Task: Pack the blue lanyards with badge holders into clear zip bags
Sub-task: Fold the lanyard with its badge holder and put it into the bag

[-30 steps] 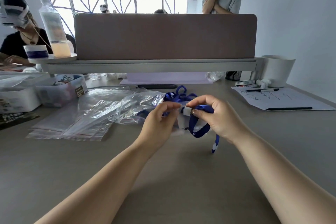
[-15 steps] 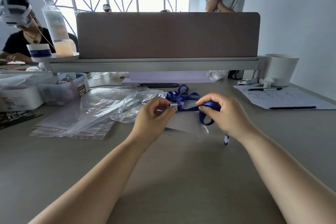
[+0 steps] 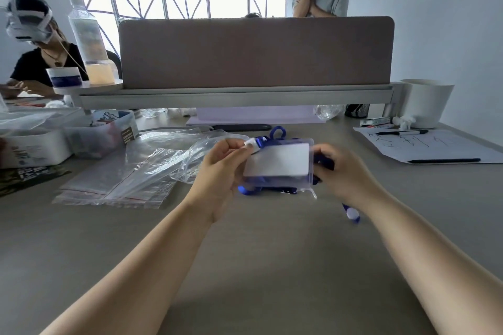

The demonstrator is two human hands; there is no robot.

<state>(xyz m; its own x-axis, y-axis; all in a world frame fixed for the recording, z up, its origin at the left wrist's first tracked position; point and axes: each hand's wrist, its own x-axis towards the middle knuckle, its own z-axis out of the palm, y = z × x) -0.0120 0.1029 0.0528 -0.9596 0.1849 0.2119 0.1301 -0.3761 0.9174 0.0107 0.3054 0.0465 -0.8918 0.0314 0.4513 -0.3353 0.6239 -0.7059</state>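
Note:
A clear badge holder (image 3: 277, 163) with a white card inside stands upright between my hands above the table, facing me. My left hand (image 3: 220, 171) pinches its white clip at the top left corner. My right hand (image 3: 343, 174) grips the blue lanyard (image 3: 324, 164) bunched behind the holder's right edge. A loose end of the lanyard (image 3: 352, 215) hangs below my right wrist. More blue lanyards (image 3: 277, 132) lie on the table just behind. Clear zip bags (image 3: 130, 179) lie spread to the left.
Plastic storage boxes (image 3: 100, 133) stand at the far left. A desk divider (image 3: 255, 51) with a shelf closes the back. A white pot (image 3: 424, 102), paper sheets (image 3: 430, 147) and pens (image 3: 443, 160) lie at the right. One person sits at the left, another stands behind the divider.
The badge holder has turned upright and now faces me with its white card. Both hands have drawn nearer to me, and the lanyard is gathered behind the holder.

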